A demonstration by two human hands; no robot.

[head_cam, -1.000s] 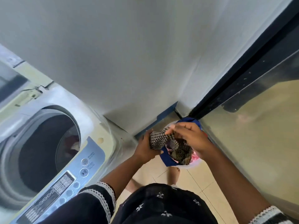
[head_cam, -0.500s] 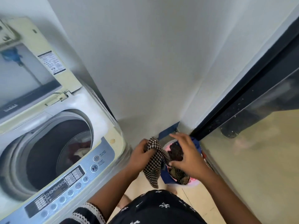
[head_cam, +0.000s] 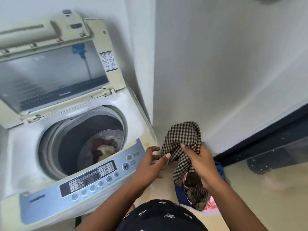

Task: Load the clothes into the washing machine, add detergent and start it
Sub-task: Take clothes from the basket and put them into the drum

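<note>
Gripping checked cloth [head_cam: 182,140], right hand [head_cam: 198,161]

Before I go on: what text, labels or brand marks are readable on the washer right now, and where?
None can be read.
Lid sticker: fine print, too small.
Mark on lid glass: blurred.
Control panel: button captions and display blurred.
Power and start buttons: symbols show, captions unreadable.
Mark at the panel's left end: blurred.

One washing machine [head_cam: 71,147], one raised lid [head_cam: 55,72], one drum [head_cam: 86,140] with a few garments [head_cam: 103,147], number unclear. One checkered cloth [head_cam: 183,140]. One laundry basket [head_cam: 211,212]. Two hands: left hand [head_cam: 150,165], right hand [head_cam: 198,160]. One control panel [head_cam: 86,180].
</note>
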